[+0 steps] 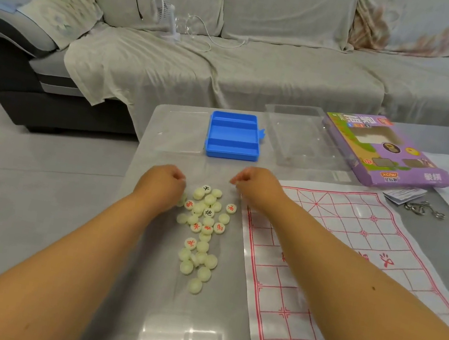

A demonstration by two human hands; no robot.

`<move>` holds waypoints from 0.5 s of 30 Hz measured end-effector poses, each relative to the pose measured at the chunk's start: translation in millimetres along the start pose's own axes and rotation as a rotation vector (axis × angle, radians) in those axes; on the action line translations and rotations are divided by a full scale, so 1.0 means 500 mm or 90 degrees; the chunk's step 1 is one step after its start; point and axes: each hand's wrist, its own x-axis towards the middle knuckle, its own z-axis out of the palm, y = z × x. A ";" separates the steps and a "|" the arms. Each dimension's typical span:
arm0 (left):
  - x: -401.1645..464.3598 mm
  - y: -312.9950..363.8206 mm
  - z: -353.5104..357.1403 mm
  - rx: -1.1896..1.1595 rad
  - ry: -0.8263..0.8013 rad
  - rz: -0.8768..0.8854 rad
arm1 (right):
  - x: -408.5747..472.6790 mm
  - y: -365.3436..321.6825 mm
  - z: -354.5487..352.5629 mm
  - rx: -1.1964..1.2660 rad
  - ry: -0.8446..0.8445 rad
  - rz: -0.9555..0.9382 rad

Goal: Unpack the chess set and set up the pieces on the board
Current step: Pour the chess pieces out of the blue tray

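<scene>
- Cream pieces (201, 234) lie heaped between both wrists, off the board (350, 267), which lies just right of the right hand (253, 187).
- Left hand (165, 183) and right hand are curled; contents hidden, cannot tell.
- Sorting step: next, pinch one piece and carry it rightward.

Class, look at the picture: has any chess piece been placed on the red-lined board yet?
No: the pieces lie heaped on the table left of the board.

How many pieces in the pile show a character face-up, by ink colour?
Red pieces: 6
Black pieces: 2
Total: 8
</scene>
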 end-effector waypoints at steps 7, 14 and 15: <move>-0.104 -0.055 0.022 0.151 -0.023 0.155 | -0.077 0.002 0.049 -0.266 -0.039 -0.059; -0.215 -0.101 0.026 0.053 0.019 0.211 | -0.152 0.017 0.082 -0.273 0.015 -0.096; -0.227 -0.108 0.031 0.043 0.030 0.227 | -0.161 0.024 0.088 -0.231 0.025 -0.090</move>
